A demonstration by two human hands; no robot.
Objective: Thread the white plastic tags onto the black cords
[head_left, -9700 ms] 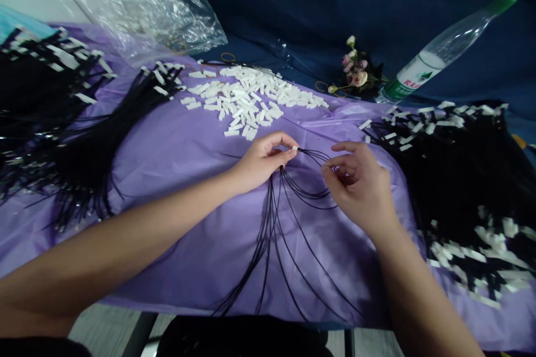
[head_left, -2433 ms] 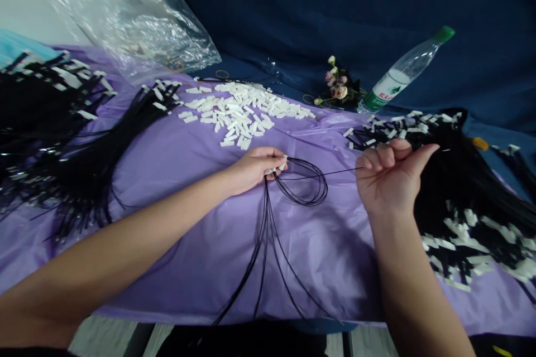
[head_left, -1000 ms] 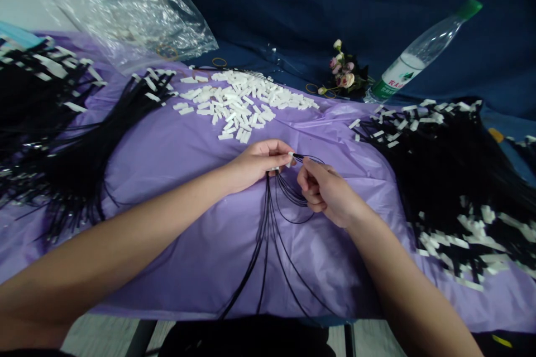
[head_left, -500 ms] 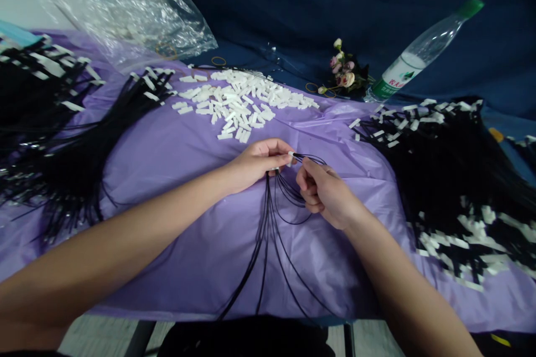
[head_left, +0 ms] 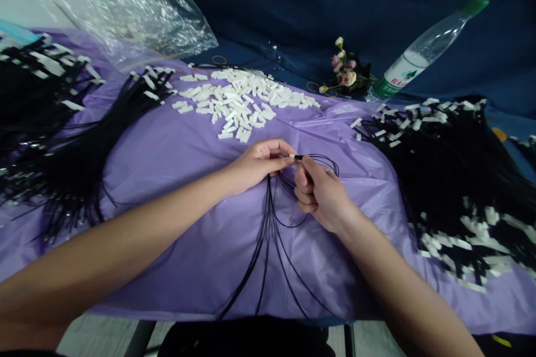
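My left hand [head_left: 268,163] is closed, with a small white connector [head_left: 292,156] pinched at its fingertips. Thin black wires [head_left: 329,158] run out of the connector's right side and loop round. My right hand [head_left: 317,191] is closed on these black wires, thumb and forefinger close to the connector. More black wires [head_left: 268,234] hang from under my left hand down over the front of the table. Behind my hands lies a pile of small white connectors [head_left: 243,101]. My left palm and what lies in it are hidden.
Purple sheeting [head_left: 201,256] covers the table. Black wire bundles with white ends lie at left [head_left: 79,150] and right [head_left: 444,173]. A clear plastic bag [head_left: 138,11], artificial flowers [head_left: 345,72] and a tilted bottle [head_left: 419,56] are along the back.
My right hand has come slightly left, nearer the fingertips of my left hand. The wire loop beyond it now bulges further right. My left hand has hardly moved.
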